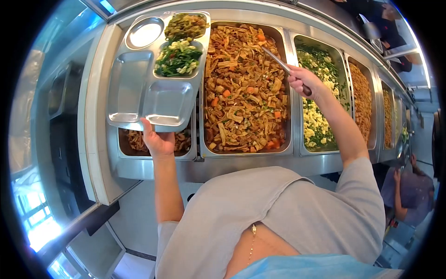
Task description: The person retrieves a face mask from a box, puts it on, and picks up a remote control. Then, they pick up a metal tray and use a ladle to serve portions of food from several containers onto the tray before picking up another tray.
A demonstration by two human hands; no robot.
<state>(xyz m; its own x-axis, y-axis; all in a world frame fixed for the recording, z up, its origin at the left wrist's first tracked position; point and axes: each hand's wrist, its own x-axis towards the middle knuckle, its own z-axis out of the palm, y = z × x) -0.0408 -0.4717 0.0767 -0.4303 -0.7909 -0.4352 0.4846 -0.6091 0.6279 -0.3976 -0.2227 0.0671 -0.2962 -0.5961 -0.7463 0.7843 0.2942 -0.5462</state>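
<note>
Supporting the tray from its near edge, the left hand has its thumb over the rim and its other fingers mostly hidden beneath, so how far they spread cannot be told. The tray carries greens and chopped vegetables in its two right-hand compartments and sits above a pan of brown strips. With the visible grip at one end, the food's weight at the far side could tip it, spilling greens into that pan or the stew. A slack thumb could let it slide. Right of the tray, the wide pan holds the stew, and a utensil reaches into it, its head not clearly visible. The right hand closes its fingers round the dark handle; a loose hold could let the utensil twist and drop sauce. Beneath that forearm lie egg and greens; a low elbow or dripping utensil could foul them. Farther right are more food and a co-worker, well apart.
</note>
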